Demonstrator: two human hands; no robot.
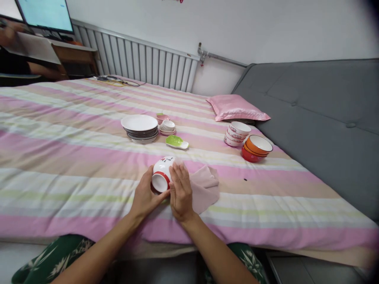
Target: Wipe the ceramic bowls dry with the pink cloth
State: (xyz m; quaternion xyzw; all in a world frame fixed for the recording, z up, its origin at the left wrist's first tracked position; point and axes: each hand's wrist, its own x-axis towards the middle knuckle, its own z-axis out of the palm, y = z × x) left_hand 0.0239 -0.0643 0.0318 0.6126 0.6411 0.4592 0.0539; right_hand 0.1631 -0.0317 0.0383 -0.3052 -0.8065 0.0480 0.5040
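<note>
A white bowl [164, 167] with a red band, dark lettering and a white foot lies tipped on its side, its base facing me. My left hand [145, 194] grips it from the left, with the thumb below the foot. On the other side, my right hand [181, 193] presses a pale pink cloth [205, 184] against the bowl's wall. The loose end of the cloth spreads to the right over the bedcover. The bowl's opening is turned away and hidden.
A striped bedcover [89, 173] spreads underneath. Ahead stand stacked plates [139, 123], small dishes [168, 126] and a green leaf-shaped dish [176, 142]. To the right are white bowls [237, 134], orange and red bowls [256, 149], and a pink pillow [237, 107]. A person's hand [8, 34] shows far left.
</note>
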